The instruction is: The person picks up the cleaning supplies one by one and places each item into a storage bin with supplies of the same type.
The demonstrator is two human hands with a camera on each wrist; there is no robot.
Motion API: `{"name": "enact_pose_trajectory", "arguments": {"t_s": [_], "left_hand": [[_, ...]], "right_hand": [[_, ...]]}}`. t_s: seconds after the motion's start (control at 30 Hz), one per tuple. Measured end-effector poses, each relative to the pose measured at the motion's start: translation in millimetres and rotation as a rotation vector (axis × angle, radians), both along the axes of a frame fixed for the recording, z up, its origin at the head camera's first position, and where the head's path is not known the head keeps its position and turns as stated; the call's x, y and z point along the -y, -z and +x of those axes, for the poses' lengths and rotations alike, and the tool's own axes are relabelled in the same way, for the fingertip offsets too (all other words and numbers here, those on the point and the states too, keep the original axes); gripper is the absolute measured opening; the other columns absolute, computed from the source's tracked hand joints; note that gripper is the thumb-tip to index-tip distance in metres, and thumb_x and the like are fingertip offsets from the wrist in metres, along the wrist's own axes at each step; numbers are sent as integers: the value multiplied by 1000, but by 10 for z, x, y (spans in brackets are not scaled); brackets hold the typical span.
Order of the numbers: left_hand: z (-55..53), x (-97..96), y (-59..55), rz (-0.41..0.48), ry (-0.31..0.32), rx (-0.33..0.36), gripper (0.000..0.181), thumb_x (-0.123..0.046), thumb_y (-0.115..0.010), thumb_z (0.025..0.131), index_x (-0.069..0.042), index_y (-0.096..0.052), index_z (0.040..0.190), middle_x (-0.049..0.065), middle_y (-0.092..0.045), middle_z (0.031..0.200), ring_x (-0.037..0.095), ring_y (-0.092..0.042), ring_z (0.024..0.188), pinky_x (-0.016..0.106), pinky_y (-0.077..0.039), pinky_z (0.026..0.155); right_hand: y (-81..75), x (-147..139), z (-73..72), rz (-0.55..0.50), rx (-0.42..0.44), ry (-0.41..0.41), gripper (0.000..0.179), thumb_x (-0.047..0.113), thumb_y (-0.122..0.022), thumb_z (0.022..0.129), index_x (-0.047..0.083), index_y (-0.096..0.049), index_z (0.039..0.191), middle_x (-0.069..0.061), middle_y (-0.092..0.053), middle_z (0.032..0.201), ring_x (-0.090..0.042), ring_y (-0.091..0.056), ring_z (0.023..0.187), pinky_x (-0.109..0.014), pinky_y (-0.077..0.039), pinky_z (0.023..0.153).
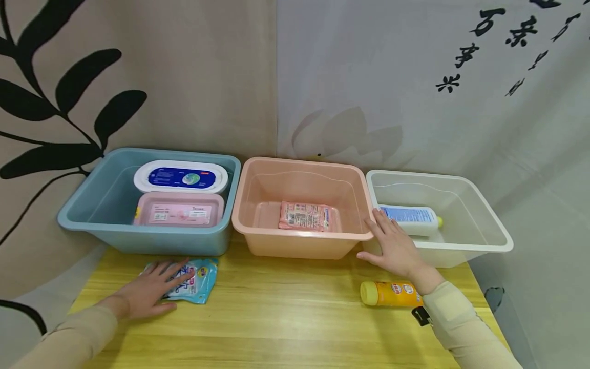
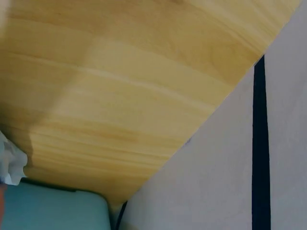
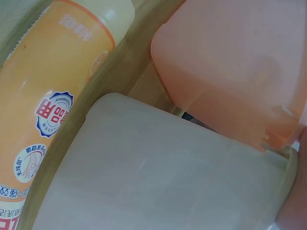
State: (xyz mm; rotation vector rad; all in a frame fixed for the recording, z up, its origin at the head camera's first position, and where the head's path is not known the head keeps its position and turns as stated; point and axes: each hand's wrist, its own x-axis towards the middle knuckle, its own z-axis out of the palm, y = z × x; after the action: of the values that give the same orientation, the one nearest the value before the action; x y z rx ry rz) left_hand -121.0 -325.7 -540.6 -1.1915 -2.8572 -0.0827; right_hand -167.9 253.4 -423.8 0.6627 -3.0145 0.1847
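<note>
My left hand (image 1: 149,289) lies with straight, spread fingers over a blue soft packet (image 1: 203,282) on the table, covering its left part. Only a pale crumpled edge of the packet (image 2: 10,160) shows in the left wrist view. On the other side, my right hand (image 1: 394,248) is spread at the front left corner of the white bin (image 1: 465,247), fingertips at the rim beside the pink bin (image 1: 299,233). A white bottle with a blue label (image 1: 415,219) lies inside the white bin. Below that hand, an orange bottle with a yellow cap (image 1: 392,294) lies on its side.
At the left stands a blue bin (image 1: 147,228) with a white oval box (image 1: 182,177) and a pink box (image 1: 180,209). A pink packet (image 1: 304,216) lies in the pink bin. All bins line the back of the wooden table (image 1: 276,318), before a curtain (image 1: 207,77).
</note>
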Motion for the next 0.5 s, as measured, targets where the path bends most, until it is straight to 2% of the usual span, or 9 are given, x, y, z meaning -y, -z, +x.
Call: {"name": "enact_pose_trajectory", "arguments": {"t_s": [0.13,0.17,0.27,0.5], "left_hand": [[-17,29,28,-19,-13,-22,66,-51,-63,82,-22,-45,139,16,-41,142,34,-42,122,55,-43,91],[-18,39,31,-19,-23,-17,66,-50,-64,82,-24,-45,139,16,-41,142,33,-41,123,53,-42,95],[-18,67,43,-15,-37,-13,64,-51,-65,80,-26,-48,137,15,-43,141,31,-41,122,50,-40,97],[17,74,78,25,-73,57,63,-52,-65,80,-28,-49,136,15,-46,136,34,-47,117,56,-42,93]], "right_hand": [[-2,3,-3,-6,-8,-1,88,57,-62,80,8,-31,146,-21,-19,154,-38,-18,142,-55,-21,113],[-4,4,-3,-6,-7,-1,88,57,-62,80,8,-31,146,-21,-19,154,-38,-18,142,-55,-21,113],[-7,6,-1,-2,2,4,88,57,-62,80,8,-31,146,-21,-18,154,-38,-17,142,-55,-21,113],[-21,10,13,3,12,11,88,57,-62,80,8,-31,146,-21,-17,155,-38,-17,143,-55,-21,113]]}}
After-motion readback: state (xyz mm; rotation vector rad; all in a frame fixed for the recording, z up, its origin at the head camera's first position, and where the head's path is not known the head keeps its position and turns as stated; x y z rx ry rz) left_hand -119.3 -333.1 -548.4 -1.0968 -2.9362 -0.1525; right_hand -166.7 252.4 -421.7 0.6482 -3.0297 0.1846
